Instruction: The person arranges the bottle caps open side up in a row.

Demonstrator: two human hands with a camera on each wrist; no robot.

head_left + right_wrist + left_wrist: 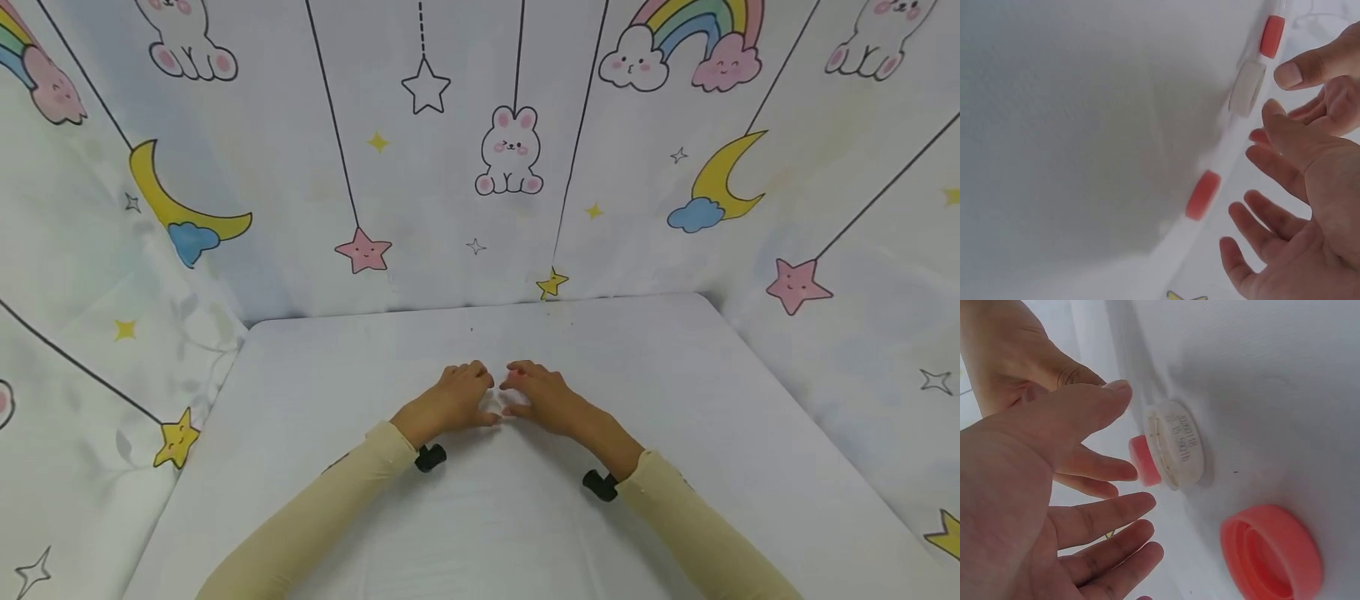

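Both hands reach in over the middle of the white table, fingertips facing each other. My left hand point(453, 398) has its fingers loosely bent and apart, with nothing gripped. Opposite it, my right hand point(551, 402) has its fingers spread and also grips nothing. A white bottle cap point(1180, 445) with printed digits lies between the hands, close to both thumbs in the wrist views. Behind it in the left wrist view shows a small pink cap point(1144, 461). A larger coral-red cap point(1272, 556), its hollow side showing, lies apart from the fingers.
The right wrist view shows the white cap point(1249, 89) between one red cap point(1272, 36) and another red cap point(1202, 195). A white tabletop point(337, 358) meets a cloth backdrop point(450, 183) printed with stars, moons and rabbits at the back and sides.
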